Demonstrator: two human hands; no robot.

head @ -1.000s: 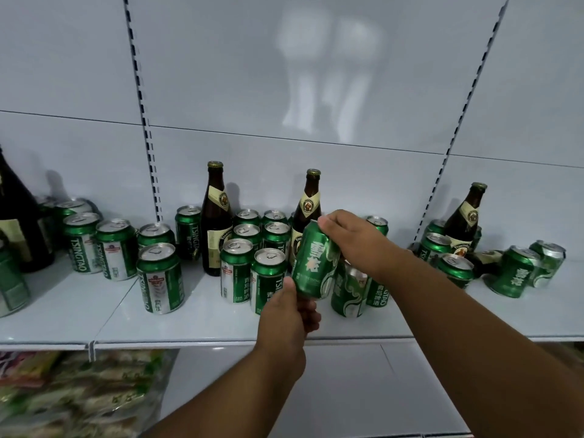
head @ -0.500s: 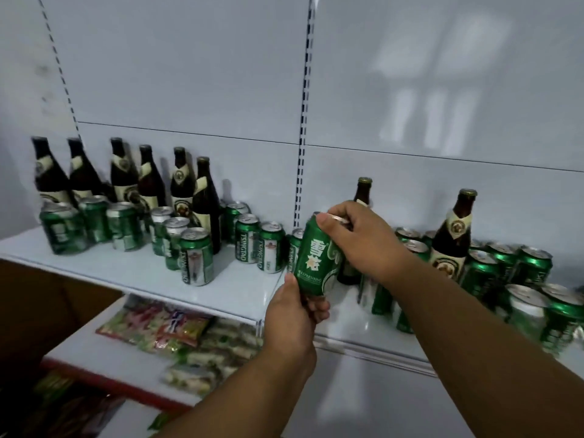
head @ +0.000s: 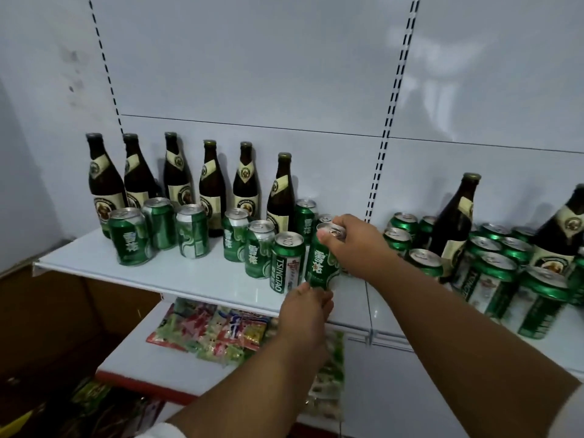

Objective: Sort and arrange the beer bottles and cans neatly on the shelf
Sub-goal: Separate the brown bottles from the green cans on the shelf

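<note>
1. At the front edge of the white shelf (head: 196, 279), between the two hands, a green can (head: 322, 263) with white Chinese characters on its side is held tilted, its top leaning left-back toward the row.
2. The right hand (head: 357, 245) grips the can's silver top (head: 331, 230), thumb and fingers curled round the rim.
3. The left hand (head: 306, 311) holds the can's base from below, fingers wrapped round the bottom edge.
4. Just left of the held can, touching or nearly so, a Tsingtao can (head: 286, 263) stands upright; "TSINGTAO" runs vertically in white on green, beside a white panel with a red mark.
5. Further left, five more green cans (head: 192, 230) with the same white characters stand in a loose row, some showing silver-white swirls.
6. Behind them, six brown bottles (head: 211, 191) stand upright against the back wall, each with a cream neck label and a cream body label bearing a round emblem; the print is too small to read.
7. To the right of the slotted upright (head: 379, 172), a crowded cluster of green cans (head: 489, 279), one reading "TSINGTAO", surrounds two more brown bottles (head: 455, 216).
8. On the lower shelf (head: 126, 352) lie colourful snack packets (head: 211, 330); their writing is illegible.
</note>
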